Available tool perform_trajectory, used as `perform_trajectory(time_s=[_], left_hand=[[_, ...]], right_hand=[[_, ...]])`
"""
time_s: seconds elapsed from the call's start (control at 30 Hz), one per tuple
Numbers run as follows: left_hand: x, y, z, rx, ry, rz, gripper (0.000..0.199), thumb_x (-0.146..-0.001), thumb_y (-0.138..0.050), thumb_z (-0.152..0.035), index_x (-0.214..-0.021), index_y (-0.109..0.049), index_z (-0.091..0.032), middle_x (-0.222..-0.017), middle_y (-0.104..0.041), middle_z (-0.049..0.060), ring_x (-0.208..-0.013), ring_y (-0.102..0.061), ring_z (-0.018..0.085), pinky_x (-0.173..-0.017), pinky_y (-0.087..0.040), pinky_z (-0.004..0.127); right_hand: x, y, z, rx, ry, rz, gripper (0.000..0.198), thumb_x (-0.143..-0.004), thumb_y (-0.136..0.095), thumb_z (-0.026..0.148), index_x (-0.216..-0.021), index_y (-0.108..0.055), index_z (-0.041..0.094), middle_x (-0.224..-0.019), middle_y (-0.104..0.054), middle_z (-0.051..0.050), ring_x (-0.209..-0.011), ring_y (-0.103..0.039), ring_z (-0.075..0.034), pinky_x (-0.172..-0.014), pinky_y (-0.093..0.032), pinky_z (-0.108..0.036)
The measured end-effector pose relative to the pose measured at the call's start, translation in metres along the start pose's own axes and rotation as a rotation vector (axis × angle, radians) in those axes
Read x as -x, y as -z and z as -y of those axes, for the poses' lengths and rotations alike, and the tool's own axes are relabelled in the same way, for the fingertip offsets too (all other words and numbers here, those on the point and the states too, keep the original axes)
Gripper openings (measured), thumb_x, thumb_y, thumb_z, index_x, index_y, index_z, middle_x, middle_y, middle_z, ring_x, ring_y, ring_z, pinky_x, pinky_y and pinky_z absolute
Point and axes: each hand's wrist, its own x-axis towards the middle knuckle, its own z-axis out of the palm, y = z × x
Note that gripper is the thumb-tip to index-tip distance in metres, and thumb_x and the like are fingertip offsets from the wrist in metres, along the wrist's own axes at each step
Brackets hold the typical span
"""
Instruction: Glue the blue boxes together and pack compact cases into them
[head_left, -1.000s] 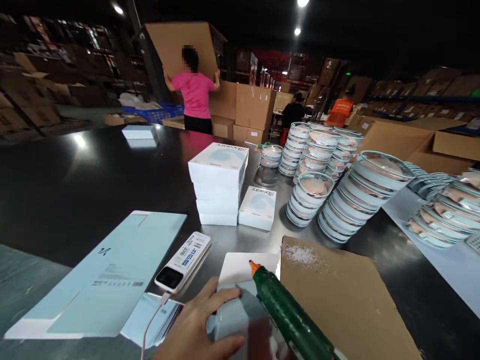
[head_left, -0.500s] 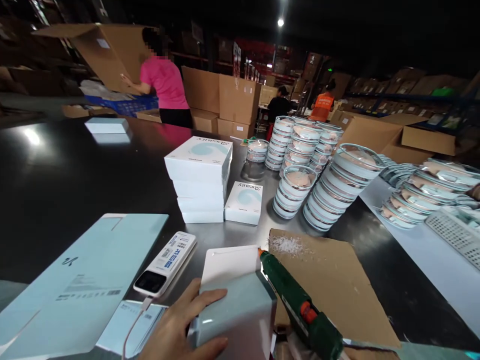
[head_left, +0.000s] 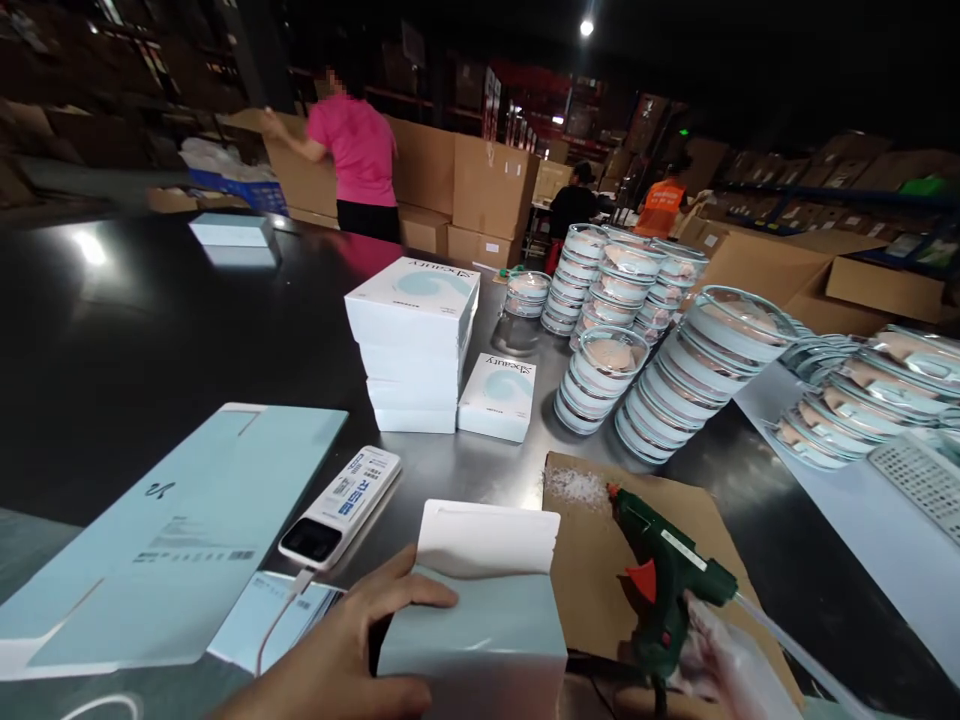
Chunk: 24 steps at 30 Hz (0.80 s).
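Observation:
My left hand point(head_left: 360, 640) grips the left side of a pale blue carton point(head_left: 480, 630), thumb in front and fingers over its top. The carton's white end flap point(head_left: 487, 540) stands up at the far side. On the right, a green hot glue gun point(head_left: 667, 560) with an orange trigger is over a cardboard sheet point(head_left: 720, 510), its nozzle close to white glue scraps. My right hand point(head_left: 720, 650), partly blurred, is at the back of the gun's handle and seems to hold it; some fingers are hidden. A clear glue stick point(head_left: 802, 650) sticks out behind the gun.
White boxes point(head_left: 412, 300) are stacked mid-table beside a single box point(head_left: 499, 395). Stacks of round clear-lidded containers point(head_left: 600, 380) stand to the right. Flat blue cartons point(head_left: 195, 510) and a power bank point(head_left: 345, 505) with a cable lie left. Co-workers point(head_left: 360, 150) stand beyond the table.
The glue gun has moved right, away from the carton's flap to above the cardboard, and turned side-on. My right hand has come into view. The carton has turned slightly in my left hand.

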Motion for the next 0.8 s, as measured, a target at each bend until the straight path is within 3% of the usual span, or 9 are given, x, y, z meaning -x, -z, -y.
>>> perform_trajectory(time_s=[0.07, 0.13, 0.2, 0.23, 0.3, 0.4, 0.5, 0.67, 0.8], left_hand=[[-0.001, -0.002, 0.000, 0.006, 0.003, 0.038, 0.052, -0.057, -0.083, -0.021, -0.107, -0.081, -0.035, -0.148, -0.063, 0.005, -0.126, -0.064, 0.038, -0.095, -0.060, 0.047], [-0.002, -0.004, -0.002, 0.011, 0.025, 0.036, 0.053, -0.056, -0.082, -0.019, -0.107, -0.081, -0.032, -0.150, -0.061, 0.007, -0.125, -0.065, 0.037, -0.096, -0.059, 0.045], [-0.001, -0.007, -0.004, 0.028, 0.050, 0.006, 0.053, -0.056, -0.080, -0.017, -0.107, -0.080, -0.030, -0.151, -0.059, 0.008, -0.129, -0.061, 0.038, -0.101, -0.056, 0.046], [-0.001, -0.010, -0.003, 0.059, 0.057, -0.005, 0.052, -0.057, -0.080, -0.016, -0.107, -0.079, -0.029, -0.152, -0.058, 0.009, -0.132, -0.058, 0.039, -0.102, -0.055, 0.046], [0.000, -0.018, 0.000, 0.213, 0.030, -0.036, 0.044, -0.060, -0.080, -0.017, -0.102, -0.075, -0.028, -0.153, -0.054, 0.009, -0.136, -0.054, 0.040, -0.098, -0.056, 0.042], [-0.001, -0.031, 0.008, 0.569, -0.134, -0.175, 0.038, -0.071, -0.086, -0.026, -0.099, -0.059, -0.030, -0.138, -0.058, 0.007, -0.133, -0.058, 0.036, -0.094, -0.055, 0.037], [-0.003, -0.037, 0.015, 0.633, -0.267, -0.246, 0.043, -0.082, -0.084, -0.036, -0.111, -0.052, -0.035, -0.117, -0.059, 0.002, -0.127, -0.060, 0.030, -0.098, -0.052, 0.037], [-0.009, -0.020, 0.011, 0.258, -0.275, 0.050, 0.021, -0.090, -0.073, -0.037, -0.109, -0.072, -0.030, -0.121, -0.051, 0.007, -0.133, -0.051, 0.031, -0.106, -0.049, 0.040], [-0.013, 0.002, -0.001, 0.215, -0.257, 0.099, 0.015, -0.086, -0.075, -0.032, -0.099, -0.079, -0.030, -0.122, -0.054, 0.007, -0.134, -0.052, 0.030, -0.100, -0.053, 0.034]], right_hand=[[0.000, 0.008, -0.006, 0.104, 0.038, -0.074, 0.027, -0.070, -0.085, 0.049, -0.066, -0.073, 0.026, -0.048, -0.065, -0.001, -0.042, -0.062, -0.019, -0.042, -0.049, -0.026], [0.006, -0.009, -0.010, 0.114, 0.203, -0.044, 0.038, -0.066, -0.090, 0.047, -0.097, -0.077, 0.029, -0.081, -0.080, -0.005, -0.069, -0.075, -0.024, -0.061, -0.060, -0.029], [0.014, -0.047, -0.011, 0.021, 0.435, 0.177, 0.093, -0.061, -0.095, 0.046, -0.143, -0.053, 0.036, -0.130, -0.073, -0.008, -0.109, -0.073, -0.027, -0.092, -0.059, -0.036], [0.018, -0.069, -0.011, -0.048, 0.476, 0.363, 0.113, -0.064, -0.094, 0.046, -0.157, -0.030, 0.041, -0.156, -0.053, -0.008, -0.135, -0.058, -0.027, -0.110, -0.049, -0.040], [0.025, -0.106, -0.013, -0.093, 0.439, 0.598, 0.128, -0.070, -0.091, 0.046, -0.162, -0.003, 0.043, -0.163, -0.042, -0.008, -0.146, -0.046, -0.026, -0.117, -0.040, -0.043], [0.027, -0.127, -0.022, 0.048, 0.444, 0.684, 0.108, -0.082, -0.082, 0.041, -0.162, -0.010, 0.039, -0.155, -0.053, -0.011, -0.142, -0.052, -0.027, -0.115, -0.044, -0.042], [0.023, -0.121, -0.025, 0.250, 0.662, 0.634, 0.082, -0.086, -0.078, 0.032, -0.155, -0.034, 0.040, -0.152, -0.054, -0.010, -0.138, -0.056, -0.029, -0.109, -0.050, -0.040], [0.023, -0.120, 0.004, 0.388, 1.113, 0.672, 0.071, -0.083, -0.081, 0.020, -0.142, -0.053, 0.049, -0.136, -0.062, -0.003, -0.125, -0.064, -0.023, -0.103, -0.053, -0.032], [0.026, -0.119, 0.017, 0.436, 1.065, 0.632, 0.057, -0.089, -0.076, 0.038, -0.141, -0.055, 0.048, -0.147, -0.059, -0.006, -0.134, -0.059, -0.026, -0.106, -0.053, -0.036]])
